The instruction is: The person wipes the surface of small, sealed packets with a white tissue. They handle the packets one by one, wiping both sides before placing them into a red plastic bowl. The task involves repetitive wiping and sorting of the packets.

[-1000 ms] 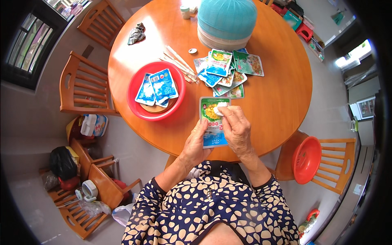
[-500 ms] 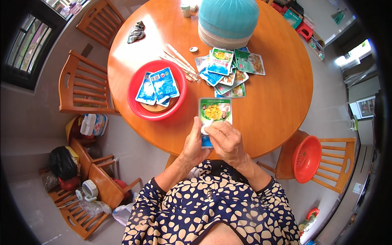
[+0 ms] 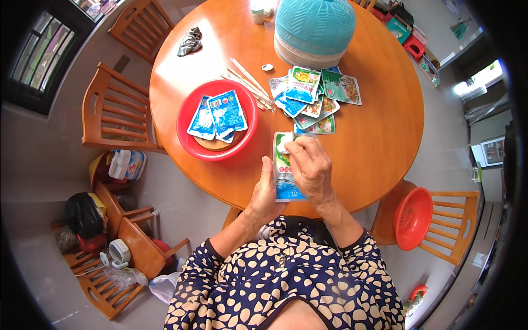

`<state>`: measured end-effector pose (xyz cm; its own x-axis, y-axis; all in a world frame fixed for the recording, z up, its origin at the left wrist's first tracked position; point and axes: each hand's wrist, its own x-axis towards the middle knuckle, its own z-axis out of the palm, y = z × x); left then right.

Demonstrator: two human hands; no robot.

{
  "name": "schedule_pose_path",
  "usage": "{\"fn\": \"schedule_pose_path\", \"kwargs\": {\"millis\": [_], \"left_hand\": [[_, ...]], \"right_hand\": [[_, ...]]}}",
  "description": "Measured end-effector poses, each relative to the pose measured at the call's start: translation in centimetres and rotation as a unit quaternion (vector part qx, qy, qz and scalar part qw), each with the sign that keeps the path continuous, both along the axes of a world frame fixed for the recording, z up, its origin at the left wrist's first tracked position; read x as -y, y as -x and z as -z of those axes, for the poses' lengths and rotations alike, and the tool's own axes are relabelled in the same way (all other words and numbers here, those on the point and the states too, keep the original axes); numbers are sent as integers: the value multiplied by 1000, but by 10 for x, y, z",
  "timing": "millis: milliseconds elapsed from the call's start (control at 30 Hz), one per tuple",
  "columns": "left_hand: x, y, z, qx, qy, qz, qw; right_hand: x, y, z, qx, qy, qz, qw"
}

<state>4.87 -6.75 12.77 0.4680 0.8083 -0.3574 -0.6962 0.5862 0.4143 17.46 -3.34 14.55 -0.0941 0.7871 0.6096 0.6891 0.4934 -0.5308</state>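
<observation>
My left hand (image 3: 263,192) holds a flat food pouch (image 3: 289,191) from its left side and from below, over the table's near edge. The pouch is green with a yellow food picture at its far end and blue at its near end. Pinched in my right hand (image 3: 311,169) is a crumpled white tissue (image 3: 284,144), pressed on the pouch's far part. To the left, a red basin (image 3: 182,136) holds several blue-and-white pouches (image 3: 228,113) on a round brown board. Several more pouches (image 3: 304,85) lie in an overlapping pile beyond my hands.
On the round wooden table (image 3: 379,132) stand a blue dome food cover (image 3: 314,27) and a small jar (image 3: 257,15). Chopsticks (image 3: 247,78), a white cap (image 3: 267,67) and a crumpled dark bag (image 3: 190,42) lie about. An orange-red basin (image 3: 412,218) rests on the right chair.
My right hand has moved the tissue from the pouch's middle toward its far end, uncovering more of the blue near part. My left hand keeps its hold. The whole view has shifted slightly.
</observation>
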Motion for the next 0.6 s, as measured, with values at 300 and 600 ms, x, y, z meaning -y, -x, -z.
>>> {"fn": "schedule_pose_path", "kwargs": {"millis": [300, 600], "left_hand": [[-7, 2, 3, -12, -35, -25, 999], [-3, 0, -2, -67, 24, -10, 997]], "right_hand": [[45, 2, 1, 4, 52, -74, 996], [27, -19, 7, -407, 212, -27, 888]]}}
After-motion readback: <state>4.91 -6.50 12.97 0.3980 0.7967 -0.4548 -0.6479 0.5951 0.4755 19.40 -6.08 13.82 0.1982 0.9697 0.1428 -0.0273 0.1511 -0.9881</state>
